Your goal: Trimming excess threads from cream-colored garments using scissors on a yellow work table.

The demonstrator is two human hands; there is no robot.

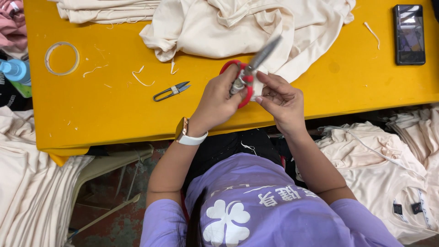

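A person in a purple shirt [256,206] is working at a yellow table [114,110], seen from overhead. The left hand [218,101], a watch [183,131] at its wrist, is closing its fingers through the red handles of a pair of scissors [249,73], whose grey blades are pointing up and to the right over the table's near edge. The right hand [281,98] is curling beside the handles, its fingertips pinching a small scrap of cream cloth [259,87] just next to the scissors. A larger cream garment [238,27] is lying crumpled on the table beyond both hands, with folded cream fabric [105,10] to its left. A small thread snip [172,91] is resting on the table left of the hands, well apart from them, among loose thread trimmings [139,78]. A tape ring [61,58] is sitting near the table's left side, and a dark phone [409,34] is lying at the far right. More cream garments [388,164] are piling up below the table on both sides.
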